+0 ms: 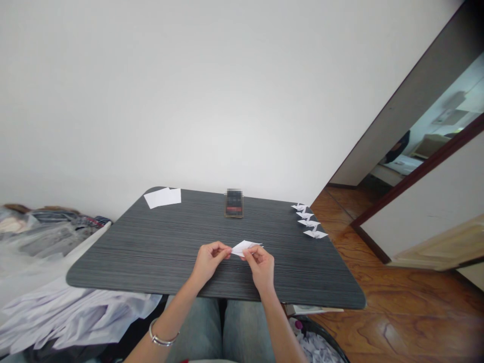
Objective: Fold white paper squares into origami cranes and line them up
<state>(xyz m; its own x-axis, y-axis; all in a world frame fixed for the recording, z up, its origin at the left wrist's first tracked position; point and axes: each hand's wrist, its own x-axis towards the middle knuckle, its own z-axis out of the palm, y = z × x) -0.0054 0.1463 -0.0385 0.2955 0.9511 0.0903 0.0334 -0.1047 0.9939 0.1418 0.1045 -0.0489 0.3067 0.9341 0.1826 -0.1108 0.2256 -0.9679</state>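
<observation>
Between my two hands is a piece of folded white paper (pixel 240 247), kite-shaped with a pointed end, held a little above the table. My left hand (pixel 210 259) pinches its left tip between thumb and fingers. On the right side, my right hand (pixel 260 264) grips the same paper with thumb and fingertips, covering part of it. Several folded paper cranes (pixel 309 223) stand in a row along the table's right edge. White paper sheets (pixel 162 197) lie at the far left corner.
The dark wood-grain table (pixel 159 252) stands against a white wall. A phone (pixel 234 204) leans upright at its back edge. White cloth (pixel 75 312) is heaped at the left, and a bin (pixel 321 348) with crumpled paper sits below the right front edge.
</observation>
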